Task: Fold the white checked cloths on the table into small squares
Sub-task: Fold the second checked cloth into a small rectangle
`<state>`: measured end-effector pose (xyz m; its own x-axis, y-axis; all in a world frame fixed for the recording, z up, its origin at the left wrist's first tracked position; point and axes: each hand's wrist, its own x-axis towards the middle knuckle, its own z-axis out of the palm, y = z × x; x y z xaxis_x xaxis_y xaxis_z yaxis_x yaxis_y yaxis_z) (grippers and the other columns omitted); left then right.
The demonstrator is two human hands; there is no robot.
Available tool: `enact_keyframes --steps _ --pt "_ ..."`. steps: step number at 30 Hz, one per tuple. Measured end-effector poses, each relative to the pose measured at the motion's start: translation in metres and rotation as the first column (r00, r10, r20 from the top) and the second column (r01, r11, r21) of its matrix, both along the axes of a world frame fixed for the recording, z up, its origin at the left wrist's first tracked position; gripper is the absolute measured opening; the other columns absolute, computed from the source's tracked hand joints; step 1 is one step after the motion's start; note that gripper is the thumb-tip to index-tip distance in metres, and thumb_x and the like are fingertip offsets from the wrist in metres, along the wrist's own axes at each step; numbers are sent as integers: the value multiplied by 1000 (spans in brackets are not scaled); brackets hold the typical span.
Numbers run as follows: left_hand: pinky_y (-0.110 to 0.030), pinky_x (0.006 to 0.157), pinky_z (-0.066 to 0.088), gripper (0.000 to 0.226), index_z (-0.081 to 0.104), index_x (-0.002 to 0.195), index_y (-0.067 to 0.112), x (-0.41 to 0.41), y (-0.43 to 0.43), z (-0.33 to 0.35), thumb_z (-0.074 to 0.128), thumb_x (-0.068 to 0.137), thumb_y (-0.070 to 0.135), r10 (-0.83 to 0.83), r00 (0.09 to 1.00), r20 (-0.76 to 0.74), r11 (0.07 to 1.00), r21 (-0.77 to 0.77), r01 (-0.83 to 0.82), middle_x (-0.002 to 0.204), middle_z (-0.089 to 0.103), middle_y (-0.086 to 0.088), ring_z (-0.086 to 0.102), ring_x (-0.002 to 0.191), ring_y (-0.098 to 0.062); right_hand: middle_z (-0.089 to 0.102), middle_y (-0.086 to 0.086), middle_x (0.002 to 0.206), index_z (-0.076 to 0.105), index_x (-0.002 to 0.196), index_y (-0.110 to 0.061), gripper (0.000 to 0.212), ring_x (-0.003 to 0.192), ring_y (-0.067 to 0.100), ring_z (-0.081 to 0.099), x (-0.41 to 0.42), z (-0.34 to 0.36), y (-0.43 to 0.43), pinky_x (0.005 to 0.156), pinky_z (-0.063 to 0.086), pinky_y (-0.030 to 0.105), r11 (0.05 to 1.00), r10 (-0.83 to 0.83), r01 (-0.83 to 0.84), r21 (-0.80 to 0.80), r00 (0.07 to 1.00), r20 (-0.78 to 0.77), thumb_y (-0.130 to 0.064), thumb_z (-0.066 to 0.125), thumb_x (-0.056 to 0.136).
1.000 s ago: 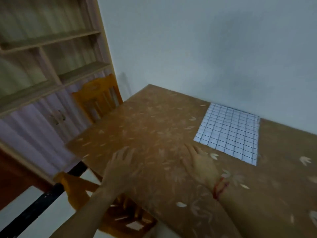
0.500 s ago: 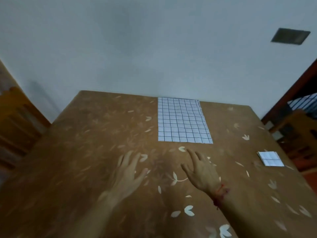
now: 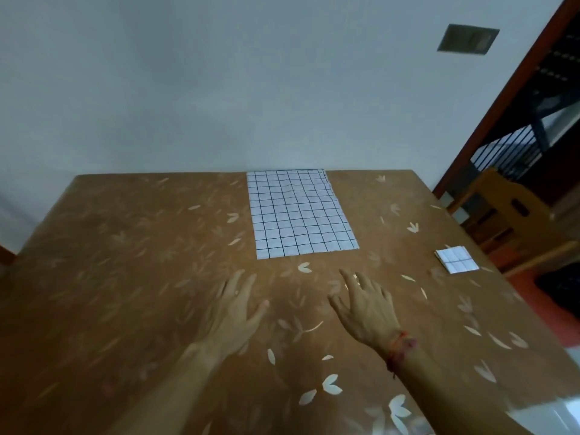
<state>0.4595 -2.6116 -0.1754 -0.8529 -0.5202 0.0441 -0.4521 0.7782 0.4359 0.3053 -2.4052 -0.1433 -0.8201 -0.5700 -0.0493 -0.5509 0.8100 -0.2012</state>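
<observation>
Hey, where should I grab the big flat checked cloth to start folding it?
Probably its two near corners, from your side: the unfolded checked cloth lies flat with its near edge just ahead of the left hand and right hand, while its far edge sits by the wall.

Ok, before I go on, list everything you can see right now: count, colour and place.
table: 1, brown with pale leaf pattern, fills the lower frame
spread cloth: 1, white with dark checks, flat at the table's far edge, centre
folded cloth: 1, white checked, small square near the table's right edge
chair: 1, yellowish wood, beyond the table's right side
wall plate: 1, dark, high on the pale wall, upper right
thread bracelet: 1, red, right wrist
left hand: 1, fingers spread, empty, short of the spread cloth
right hand: 1, fingers spread, empty, beside the left hand
</observation>
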Motion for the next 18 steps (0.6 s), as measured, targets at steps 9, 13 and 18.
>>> enact_keyframes --steps 9,13,18 --pt "-37 109 31 65 40 142 22 -64 -13 -26 38 88 56 -5 999 51 1000 -16 6 150 30 -1 29 136 -21 45 -1 141 33 145 -31 57 125 22 47 -61 -38 -27 106 32 42 999 47 -47 -16 997 55 -56 39 94" --pt "-44 105 37 65 41 136 28 -103 -25 -49 25 85 65 1 994 108 999 -35 3 143 34 2 36 131 -22 48 -1 134 35 141 -31 53 120 23 49 -96 -65 -42 102 34 40 997 75 -76 10 995 64 -55 39 95" --pt "-41 101 39 65 39 141 27 -151 -37 -84 29 87 63 41 983 179 999 -39 -34 151 27 0 28 137 -22 49 1 128 36 135 -32 46 113 25 50 -147 -107 -63 97 38 37 990 103 -110 85 991 84 -53 39 94"
